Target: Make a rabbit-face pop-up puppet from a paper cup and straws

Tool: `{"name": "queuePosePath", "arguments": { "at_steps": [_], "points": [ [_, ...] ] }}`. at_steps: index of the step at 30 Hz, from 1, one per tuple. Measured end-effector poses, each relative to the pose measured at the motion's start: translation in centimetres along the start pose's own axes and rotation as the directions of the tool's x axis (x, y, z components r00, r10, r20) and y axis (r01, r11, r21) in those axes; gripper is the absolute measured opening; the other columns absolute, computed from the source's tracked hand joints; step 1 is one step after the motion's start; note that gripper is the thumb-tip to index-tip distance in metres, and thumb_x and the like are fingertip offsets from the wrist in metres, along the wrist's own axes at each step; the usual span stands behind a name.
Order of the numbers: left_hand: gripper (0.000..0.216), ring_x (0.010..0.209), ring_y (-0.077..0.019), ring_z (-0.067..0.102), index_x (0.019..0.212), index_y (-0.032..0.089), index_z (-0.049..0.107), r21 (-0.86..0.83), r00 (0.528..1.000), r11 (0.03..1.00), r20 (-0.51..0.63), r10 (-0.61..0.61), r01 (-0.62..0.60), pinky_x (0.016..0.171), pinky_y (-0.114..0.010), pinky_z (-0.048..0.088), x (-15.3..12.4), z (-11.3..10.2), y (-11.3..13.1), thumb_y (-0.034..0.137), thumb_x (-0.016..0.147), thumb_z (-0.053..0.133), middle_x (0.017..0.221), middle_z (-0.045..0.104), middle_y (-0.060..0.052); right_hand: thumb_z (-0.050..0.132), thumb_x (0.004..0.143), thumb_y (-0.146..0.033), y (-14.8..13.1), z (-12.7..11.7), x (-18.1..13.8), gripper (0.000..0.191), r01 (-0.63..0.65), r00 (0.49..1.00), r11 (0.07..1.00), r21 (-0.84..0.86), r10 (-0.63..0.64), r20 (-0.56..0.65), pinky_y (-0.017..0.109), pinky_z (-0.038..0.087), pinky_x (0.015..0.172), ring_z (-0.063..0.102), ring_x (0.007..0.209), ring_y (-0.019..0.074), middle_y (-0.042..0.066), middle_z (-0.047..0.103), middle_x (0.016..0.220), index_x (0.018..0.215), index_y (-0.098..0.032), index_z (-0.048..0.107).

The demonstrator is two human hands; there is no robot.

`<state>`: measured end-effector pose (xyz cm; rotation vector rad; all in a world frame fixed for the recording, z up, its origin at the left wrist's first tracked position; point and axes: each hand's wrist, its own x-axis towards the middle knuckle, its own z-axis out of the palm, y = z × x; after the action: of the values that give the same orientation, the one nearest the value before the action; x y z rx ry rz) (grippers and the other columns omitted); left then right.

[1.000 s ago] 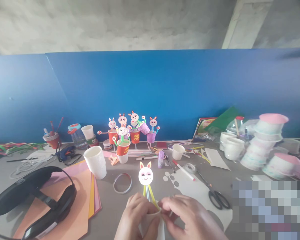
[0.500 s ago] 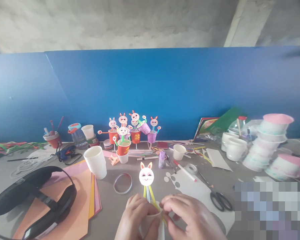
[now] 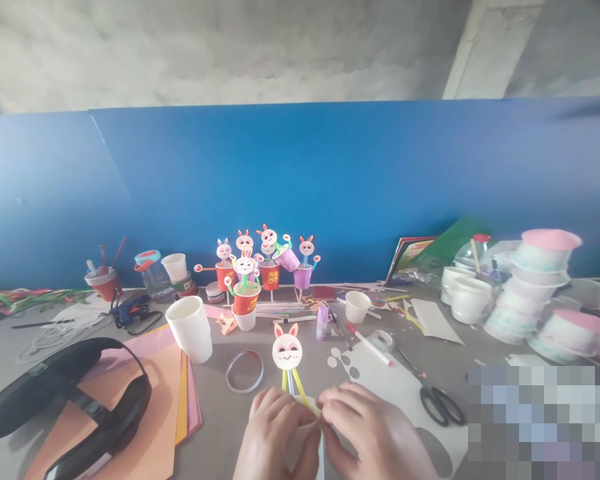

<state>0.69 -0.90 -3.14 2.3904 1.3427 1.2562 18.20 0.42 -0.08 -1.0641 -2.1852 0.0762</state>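
Note:
At the bottom centre my left hand [image 3: 275, 433] is wrapped round a white paper cup [image 3: 305, 437]. Out of the cup stand yellow and white straws that carry a paper rabbit face [image 3: 287, 351] with pink ears. My right hand [image 3: 375, 433] pinches at the cup's rim beside the straws, fingers closed. Both hands hide most of the cup.
A stack of white cups [image 3: 191, 328], a tape ring [image 3: 245, 371], coloured paper sheets [image 3: 157, 407] and a black headset [image 3: 65, 407] lie left. Finished rabbit cups [image 3: 260, 267] stand at the blue wall. Scissors [image 3: 437, 400], a red-capped marker [image 3: 367, 343] and stacked bowls [image 3: 535, 287] are right.
The rabbit face on its straws has tipped slightly left and lower in view. Both hands stay on the cup, shifted a little.

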Motion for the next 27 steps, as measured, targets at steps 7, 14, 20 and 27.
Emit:
{"name": "queuePosePath", "arguments": {
  "at_steps": [7, 14, 20, 27],
  "points": [
    [0.016, 0.068, -0.0179, 0.060, 0.076, 0.023, 0.059, -0.141, 0.994, 0.988, 0.097, -0.041, 0.055, 0.068, -0.030, 0.047, 0.4, -1.2, 0.0, 0.007, 0.077, 0.055, 0.072, 0.068, 0.000, 0.054, 0.067, -0.003, 0.3, -1.2, 0.4, 0.022, -0.239, 0.961, 0.957, 0.165, 0.208, 0.185, 0.018, 0.045, 0.055, 0.065, 0.063, 0.0124, -0.007, 0.067, 0.068, 0.069, -0.025, 0.055],
    [0.015, 0.065, -0.0155, 0.058, 0.071, 0.022, 0.057, -0.184, 0.979, 0.966, 0.121, -0.162, 0.183, 0.066, -0.028, 0.045, 0.2, -1.0, -0.2, 0.009, 0.079, 0.055, 0.071, 0.067, 0.001, 0.054, 0.074, -0.007, 0.4, -2.5, 0.7, 0.021, -0.223, 0.958, 0.943, 0.246, 0.166, 0.233, 0.018, 0.047, 0.057, 0.067, 0.069, 0.0120, -0.007, 0.071, 0.078, 0.079, -0.027, 0.057],
    [0.014, 0.067, -0.0171, 0.058, 0.075, 0.023, 0.056, -0.112, 0.994, 0.988, 0.051, -0.098, 0.104, 0.068, -0.030, 0.045, 0.2, -0.4, -0.2, 0.010, 0.080, 0.054, 0.070, 0.065, 0.002, 0.058, 0.070, -0.006, 0.5, -1.3, 0.3, 0.021, -0.087, 0.987, 0.994, 0.062, 0.077, 0.142, 0.024, 0.050, 0.064, 0.068, 0.075, 0.0158, -0.004, 0.071, 0.082, 0.077, -0.025, 0.058],
    [0.013, 0.067, -0.0175, 0.058, 0.075, 0.022, 0.058, -0.086, 0.992, 0.989, 0.057, -0.115, 0.120, 0.068, -0.030, 0.046, 0.3, 0.0, -0.2, 0.011, 0.081, 0.053, 0.070, 0.065, 0.000, 0.055, 0.072, -0.010, 0.2, -0.4, 0.3, 0.015, -0.018, 0.999, 0.995, -0.100, 0.021, 0.026, 0.024, 0.044, 0.053, 0.067, 0.065, 0.0153, -0.004, 0.067, 0.072, 0.074, -0.024, 0.059]
  ]
}}
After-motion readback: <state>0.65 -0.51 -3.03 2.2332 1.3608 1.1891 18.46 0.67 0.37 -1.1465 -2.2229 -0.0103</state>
